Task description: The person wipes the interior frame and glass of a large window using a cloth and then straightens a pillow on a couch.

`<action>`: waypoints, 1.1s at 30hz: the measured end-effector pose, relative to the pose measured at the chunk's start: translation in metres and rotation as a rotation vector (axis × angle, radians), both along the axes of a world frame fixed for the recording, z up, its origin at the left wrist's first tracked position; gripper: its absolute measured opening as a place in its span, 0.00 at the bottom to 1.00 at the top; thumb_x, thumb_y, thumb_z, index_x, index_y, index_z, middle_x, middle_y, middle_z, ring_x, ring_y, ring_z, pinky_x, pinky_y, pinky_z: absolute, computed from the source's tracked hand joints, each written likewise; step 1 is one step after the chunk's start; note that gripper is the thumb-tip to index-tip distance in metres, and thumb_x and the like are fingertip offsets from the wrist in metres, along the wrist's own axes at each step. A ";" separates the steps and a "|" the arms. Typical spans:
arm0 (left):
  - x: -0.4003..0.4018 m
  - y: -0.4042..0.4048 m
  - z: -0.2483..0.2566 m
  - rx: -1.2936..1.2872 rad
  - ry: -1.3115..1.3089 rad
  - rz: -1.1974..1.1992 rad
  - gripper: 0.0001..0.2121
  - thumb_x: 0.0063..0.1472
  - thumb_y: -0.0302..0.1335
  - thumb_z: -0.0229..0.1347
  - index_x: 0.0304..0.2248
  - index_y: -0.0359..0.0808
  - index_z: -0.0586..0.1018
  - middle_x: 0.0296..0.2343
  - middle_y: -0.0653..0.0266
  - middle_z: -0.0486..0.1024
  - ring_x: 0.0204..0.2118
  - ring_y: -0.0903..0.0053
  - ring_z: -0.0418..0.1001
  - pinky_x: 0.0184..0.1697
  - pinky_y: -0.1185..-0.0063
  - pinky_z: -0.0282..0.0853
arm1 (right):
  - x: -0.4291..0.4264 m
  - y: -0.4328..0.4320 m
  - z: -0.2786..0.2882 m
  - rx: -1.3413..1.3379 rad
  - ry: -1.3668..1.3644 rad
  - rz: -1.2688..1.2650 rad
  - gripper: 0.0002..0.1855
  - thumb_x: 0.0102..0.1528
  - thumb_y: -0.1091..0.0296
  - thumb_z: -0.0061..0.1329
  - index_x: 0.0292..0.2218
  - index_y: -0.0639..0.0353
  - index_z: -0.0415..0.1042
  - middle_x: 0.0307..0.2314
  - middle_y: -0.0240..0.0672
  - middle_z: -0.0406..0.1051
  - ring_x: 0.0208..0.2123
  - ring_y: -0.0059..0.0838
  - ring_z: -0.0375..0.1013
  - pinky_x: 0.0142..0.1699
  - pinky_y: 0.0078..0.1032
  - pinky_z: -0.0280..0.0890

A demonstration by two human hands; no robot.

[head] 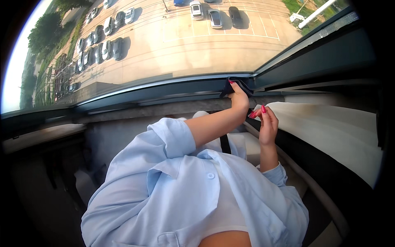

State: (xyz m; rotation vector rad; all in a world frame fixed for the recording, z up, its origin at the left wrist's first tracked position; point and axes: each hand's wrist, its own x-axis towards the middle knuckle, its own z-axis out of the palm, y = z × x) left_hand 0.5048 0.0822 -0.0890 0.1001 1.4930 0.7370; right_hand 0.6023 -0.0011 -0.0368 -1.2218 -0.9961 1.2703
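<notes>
My left hand [239, 94] reaches across my front to the lower corner of a window. Its fingers grip a dark folded cloth [239, 86], which lies against the dark window frame [197, 85]. The thumb, with a red nail, presses on the cloth from above. Nearer to me and a little to the right, my right hand [268, 125] is raised with bent fingers and red nails. Its fingertips are beside the edge of a white fabric sheet [321, 123]; whether they pinch it or a small dark thing there, I cannot tell.
A grey sill [160, 108] runs below the window frame. A slanting dark frame member [321, 58] rises at the right. Beyond the glass, far below, is a parking lot [172, 58] with several parked cars [117, 48]. A curved pale edge [327, 203] runs at my lower right.
</notes>
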 end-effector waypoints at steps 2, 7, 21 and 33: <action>0.014 0.003 0.026 -0.067 -0.033 -0.076 0.42 0.57 0.62 0.25 0.58 0.33 0.51 0.56 0.56 0.54 0.57 0.70 0.53 0.57 0.74 0.50 | 0.007 -0.003 0.001 0.007 -0.006 -0.007 0.14 0.60 0.70 0.34 0.26 0.67 0.64 0.24 0.36 0.66 0.29 0.24 0.65 0.41 0.22 0.60; 0.040 0.001 0.006 -0.031 -0.031 -0.141 0.44 0.58 0.62 0.26 0.56 0.25 0.49 0.53 0.46 0.57 0.54 0.63 0.58 0.54 0.73 0.55 | 0.018 -0.008 0.013 0.048 -0.061 -0.028 0.13 0.60 0.70 0.34 0.26 0.67 0.64 0.24 0.35 0.66 0.29 0.23 0.65 0.41 0.21 0.60; -0.018 -0.014 0.024 0.309 -0.062 -0.299 0.28 0.64 0.48 0.41 0.21 0.27 0.74 0.15 0.66 0.67 0.19 0.80 0.63 0.22 0.75 0.58 | 0.000 0.011 0.012 0.100 -0.057 0.026 0.12 0.60 0.71 0.35 0.26 0.66 0.65 0.23 0.35 0.67 0.27 0.22 0.66 0.38 0.20 0.62; -0.234 -0.056 0.088 0.739 -0.857 -0.235 0.26 0.49 0.33 0.48 0.49 0.29 0.68 0.46 0.55 0.69 0.48 0.66 0.67 0.53 0.71 0.58 | -0.092 0.033 0.022 0.044 0.243 0.293 0.12 0.61 0.66 0.35 0.28 0.63 0.63 0.27 0.36 0.66 0.31 0.23 0.66 0.41 0.21 0.62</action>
